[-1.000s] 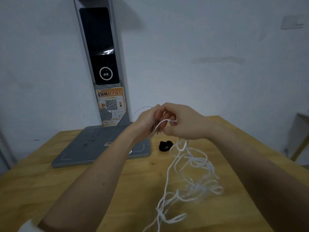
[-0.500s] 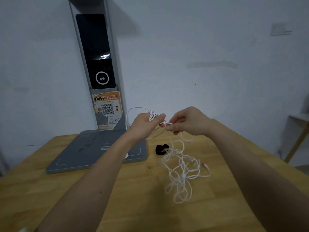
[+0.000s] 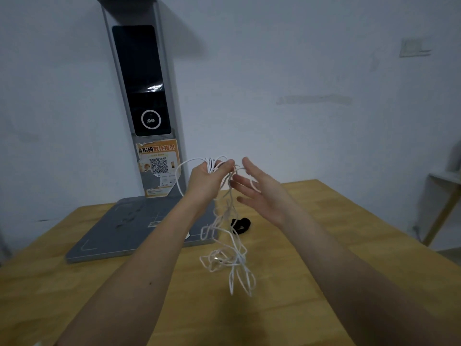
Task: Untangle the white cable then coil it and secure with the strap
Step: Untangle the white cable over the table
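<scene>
My left hand (image 3: 208, 179) is raised above the table and grips several loops of the thin white cable (image 3: 230, 255). One loop arcs out to the left of that hand. The rest of the cable hangs down from the hand in a loose tangle above the wooden table (image 3: 324, 221). My right hand (image 3: 259, 188) is beside the left, palm turned toward it, fingers spread and straight, with cable strands crossing its fingertips. A small black strap (image 3: 240, 225) lies on the table behind the hanging tangle.
A grey device with a flat base (image 3: 119, 228) and a tall post carrying a dark screen (image 3: 142, 81) and an orange QR sticker stands at the back left, against the white wall. A small side table (image 3: 446, 196) stands at the far right.
My right hand has let go of its pinch on the cable and spread open. My left hand has risen, lifting the tangle off the table so it hangs in the air.
</scene>
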